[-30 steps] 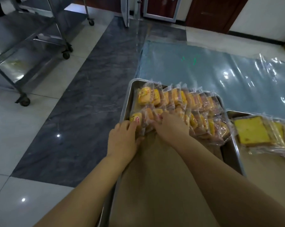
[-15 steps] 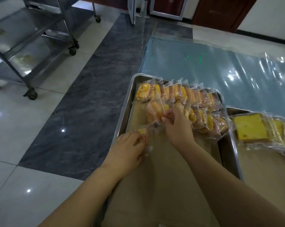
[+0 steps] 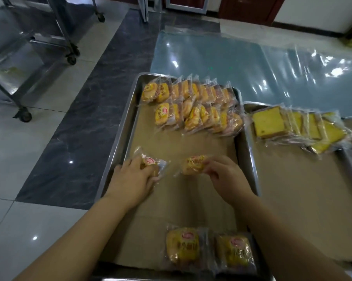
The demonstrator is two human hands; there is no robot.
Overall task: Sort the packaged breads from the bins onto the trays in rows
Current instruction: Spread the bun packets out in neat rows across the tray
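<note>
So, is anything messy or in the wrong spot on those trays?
A little. On the right tray, the cake slices fan out crookedly, the end ones tilted. On the left tray, two bread packs lie alone at the near edge, far from the neat rows. Nothing looks spilled or torn.

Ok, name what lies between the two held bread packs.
Bare paper lining, in the head view, separates the left pack in the left hand from the right pack in the right hand.
</note>
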